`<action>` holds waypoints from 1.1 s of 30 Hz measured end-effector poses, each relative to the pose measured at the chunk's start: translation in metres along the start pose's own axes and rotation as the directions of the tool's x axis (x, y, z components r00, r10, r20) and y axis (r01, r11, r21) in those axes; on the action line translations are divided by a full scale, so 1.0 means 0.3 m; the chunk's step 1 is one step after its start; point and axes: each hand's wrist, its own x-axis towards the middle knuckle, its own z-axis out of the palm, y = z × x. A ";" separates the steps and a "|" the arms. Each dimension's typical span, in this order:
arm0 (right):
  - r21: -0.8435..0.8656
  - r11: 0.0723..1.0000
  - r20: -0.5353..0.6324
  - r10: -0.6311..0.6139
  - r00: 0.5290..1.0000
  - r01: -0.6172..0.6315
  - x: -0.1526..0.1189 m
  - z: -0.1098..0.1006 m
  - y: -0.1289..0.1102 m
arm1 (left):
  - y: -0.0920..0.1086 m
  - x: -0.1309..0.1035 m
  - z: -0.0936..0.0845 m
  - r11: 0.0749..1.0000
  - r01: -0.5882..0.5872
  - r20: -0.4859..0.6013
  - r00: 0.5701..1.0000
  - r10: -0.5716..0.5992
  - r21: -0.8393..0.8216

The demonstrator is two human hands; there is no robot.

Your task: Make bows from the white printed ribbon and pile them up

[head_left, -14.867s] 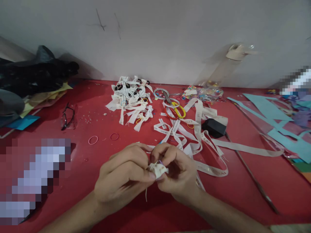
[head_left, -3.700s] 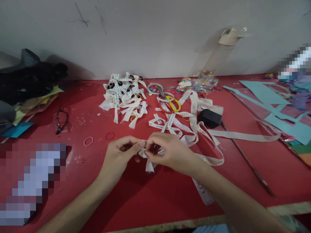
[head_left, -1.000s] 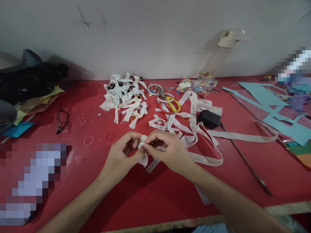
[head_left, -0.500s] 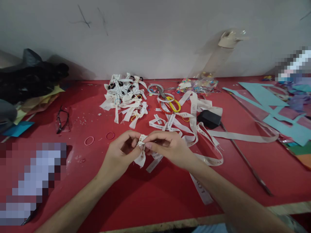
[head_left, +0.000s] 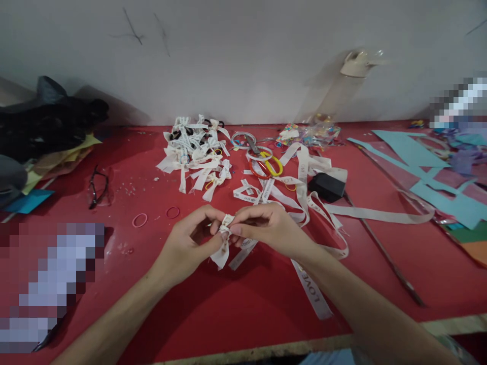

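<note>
Near the middle of the red table, my left hand (head_left: 190, 241) pinches a knotted white ribbon bow (head_left: 219, 257) from the left. My right hand (head_left: 264, 228) grips the same bow from the right, its fingertips close to the left ones. The ribbon's tail hangs below the fingers, and part of the knot is hidden by them. Beyond the hands lies a pile of white printed ribbon bows (head_left: 190, 144). Long loose printed ribbon (head_left: 303, 167) trails across the table behind and to the right, and one end marked LOVE (head_left: 314, 296) lies under my right forearm.
Scissors with yellow and red handles (head_left: 272, 163) lie behind my hands. A black block (head_left: 326, 186) and a thin rod (head_left: 384, 253) are to the right, near blue sheets (head_left: 413, 149). Pink bands (head_left: 140, 220), glasses (head_left: 98, 186) and a black bag (head_left: 49, 124) are left.
The pinched bow and the fingertips on it have shifted slightly right and down. The LOVE ribbon end shows more beside my right forearm. Both hands still hold the bow.
</note>
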 end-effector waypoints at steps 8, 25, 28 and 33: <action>-0.119 0.992 -0.028 0.048 0.998 -0.051 -0.005 0.010 -0.010 | 0.013 0.003 0.011 0.988 -0.063 0.019 0.998 0.061 0.140; 0.046 0.994 0.018 0.099 0.995 -0.099 -0.002 0.023 -0.005 | 0.030 0.006 -0.002 0.982 -0.128 0.035 0.992 0.124 0.138; -0.002 0.996 0.055 0.085 0.995 -0.085 -0.002 0.013 -0.010 | 0.027 0.006 0.003 0.980 -0.142 0.024 0.990 0.140 0.139; -0.053 0.998 0.052 0.024 0.998 -0.021 -0.006 0.008 -0.006 | 0.021 0.006 0.006 0.979 -0.150 0.002 0.988 0.151 0.140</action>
